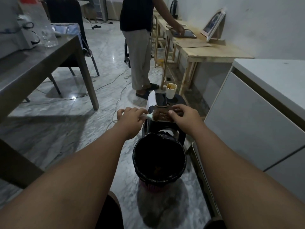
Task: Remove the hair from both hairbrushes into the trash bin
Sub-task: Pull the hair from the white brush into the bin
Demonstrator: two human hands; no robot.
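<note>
A hairbrush (160,116) with a pale handle and a clump of brown hair in its bristles lies over the near edge of a black stool (177,100). My left hand (131,115) grips the brush's handle end. My right hand (183,115) rests on the brush head, fingers curled onto the bristles and hair. Directly below, on the floor, stands the trash bin (181,160), lined with a black bag and dark inside. Only one brush is visible.
A phone (160,100) and a paper cup (170,90) sit on the stool behind the brush. A person (137,47) stands by a wooden bench (206,48) ahead. A grey table (41,63) is at left, white cabinets (264,104) at right, cables on the floor.
</note>
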